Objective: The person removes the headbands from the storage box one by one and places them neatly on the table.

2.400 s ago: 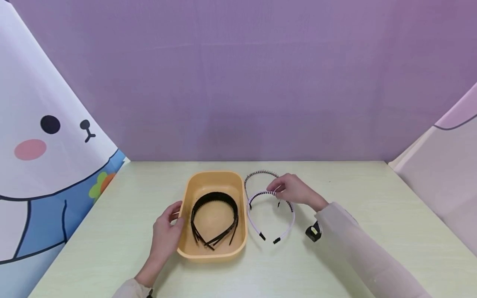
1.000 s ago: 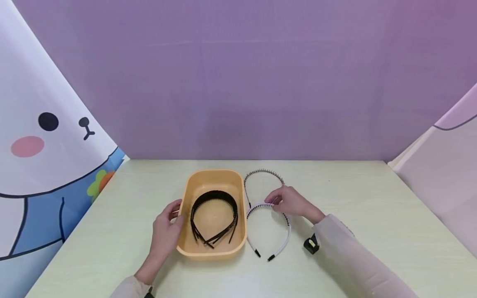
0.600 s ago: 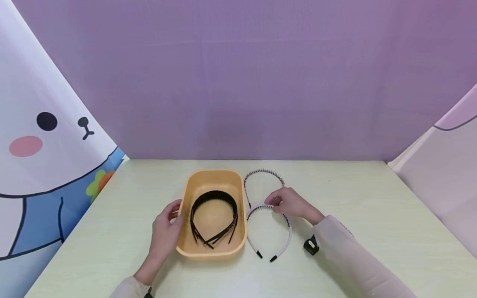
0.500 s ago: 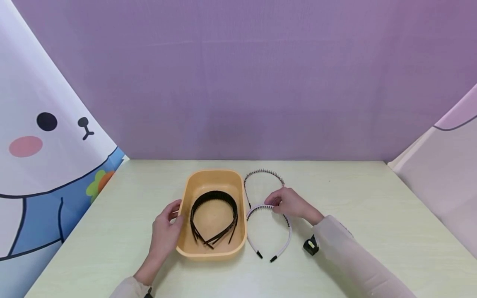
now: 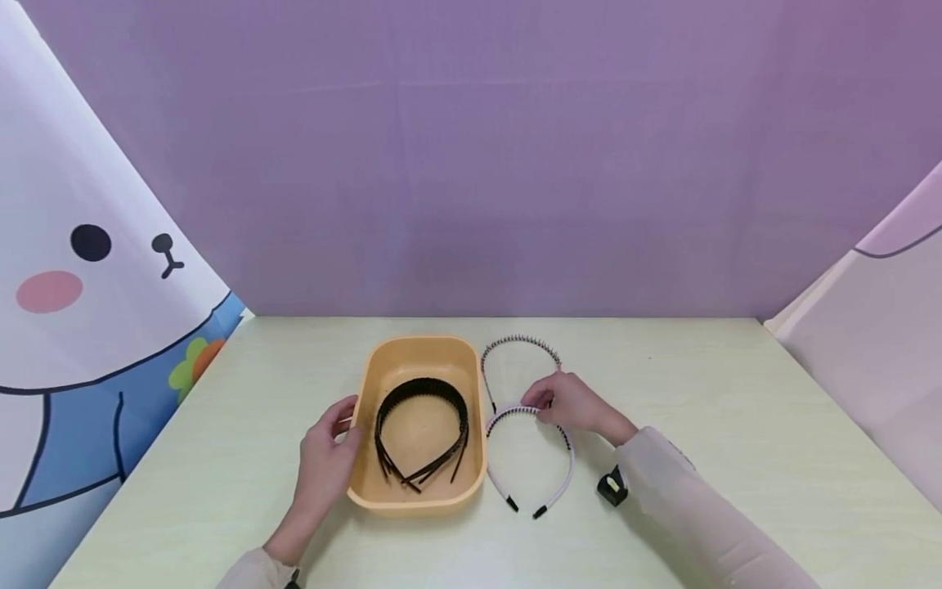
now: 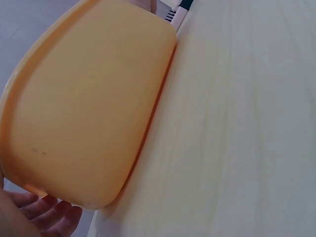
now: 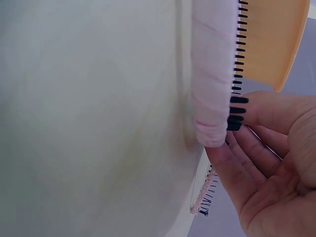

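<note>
My left hand rests against the left side of an orange-yellow plastic basin. In the left wrist view its fingertips touch the basin's outer wall. Black headbands, overlapping one another, lie inside the basin. To its right, my right hand pinches the top of a pale pink, cloth-wrapped headband with black teeth, between thumb and fingers. The right wrist view shows this headband close up. Behind it lies a thin pink headband with small black teeth, partly covered by the hand.
The pale wooden table extends around the basin. A purple curtain hangs behind it, with cartoon-printed cloth on the left and more cloth on the right.
My right hand has brought the pale pink headband toward the front edge, beside the basin, and now keeps nearly still. The left hand and basin have not moved.
</note>
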A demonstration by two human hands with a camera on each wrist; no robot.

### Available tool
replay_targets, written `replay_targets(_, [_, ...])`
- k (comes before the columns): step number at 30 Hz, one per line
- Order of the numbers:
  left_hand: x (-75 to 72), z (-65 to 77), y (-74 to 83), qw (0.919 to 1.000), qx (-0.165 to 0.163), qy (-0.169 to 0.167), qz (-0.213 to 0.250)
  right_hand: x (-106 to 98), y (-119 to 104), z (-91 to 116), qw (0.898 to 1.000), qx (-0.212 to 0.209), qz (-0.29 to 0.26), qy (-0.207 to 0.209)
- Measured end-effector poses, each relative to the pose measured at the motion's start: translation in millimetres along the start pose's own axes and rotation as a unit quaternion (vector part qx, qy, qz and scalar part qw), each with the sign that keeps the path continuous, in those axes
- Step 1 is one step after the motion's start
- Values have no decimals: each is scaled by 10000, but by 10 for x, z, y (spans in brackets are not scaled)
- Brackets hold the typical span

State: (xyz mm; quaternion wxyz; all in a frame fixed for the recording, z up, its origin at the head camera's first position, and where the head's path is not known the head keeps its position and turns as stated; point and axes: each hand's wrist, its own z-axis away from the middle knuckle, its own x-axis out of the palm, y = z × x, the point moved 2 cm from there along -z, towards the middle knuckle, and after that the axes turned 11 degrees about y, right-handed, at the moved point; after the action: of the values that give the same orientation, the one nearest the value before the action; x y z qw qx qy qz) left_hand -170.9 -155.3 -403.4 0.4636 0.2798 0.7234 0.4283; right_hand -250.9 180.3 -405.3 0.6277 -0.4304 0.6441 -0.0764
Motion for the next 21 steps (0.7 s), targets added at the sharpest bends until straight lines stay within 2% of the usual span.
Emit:
replay_targets(7, [-7, 4, -1, 10000, -10, -6, 46, 1, 5, 5, 9997, -205, -122, 99])
replay_targets(12, [-11, 11, 3, 10000, -2, 14, 50, 9, 17, 1, 10000, 54, -32, 22])
replay_targets(21, [-17, 26, 18, 10000, 12, 14, 44, -26, -24, 3, 10000, 59, 53, 3])
